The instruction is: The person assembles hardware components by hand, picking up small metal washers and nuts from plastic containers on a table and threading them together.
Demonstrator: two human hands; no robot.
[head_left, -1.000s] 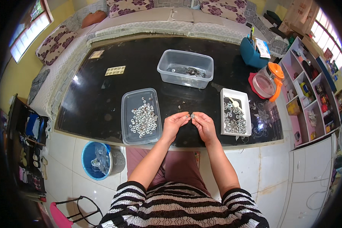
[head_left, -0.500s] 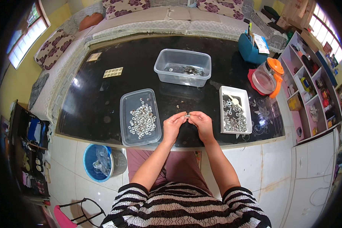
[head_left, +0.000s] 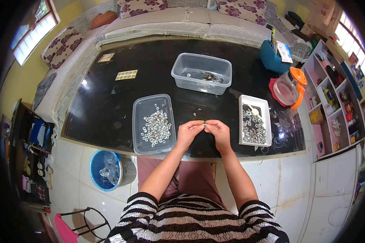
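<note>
Over the near edge of the table, my left hand (head_left: 189, 133) and my right hand (head_left: 218, 134) meet fingertip to fingertip. Both are closed in a pinch on one small silvery metal piece (head_left: 205, 124), mostly covered by the fingers; its exact kind is too small to make out. Left of my left hand lies a shallow clear plastic lid (head_left: 135, 121) with many small shiny ring-shaped metal nuts (head_left: 156, 126). To the right of my right hand, a white open box (head_left: 268, 139) holds a heap of small metal fasteners (head_left: 253, 128) and a cream plastic spoon (head_left: 254, 110).
Beyond my hands a clear plastic tub (head_left: 202, 84) holds small dark metal bits. A glass jug with orange lid (head_left: 287, 91) and a teal holder (head_left: 273, 60) stand on the black table (head_left: 150, 73) at right. A blue bin (head_left: 105, 170) stands on the floor at left.
The whole view has shifted slightly, so table and containers appear a little further right. My two hands remain together at the small metal piece, with the fingers slightly re-angled.
</note>
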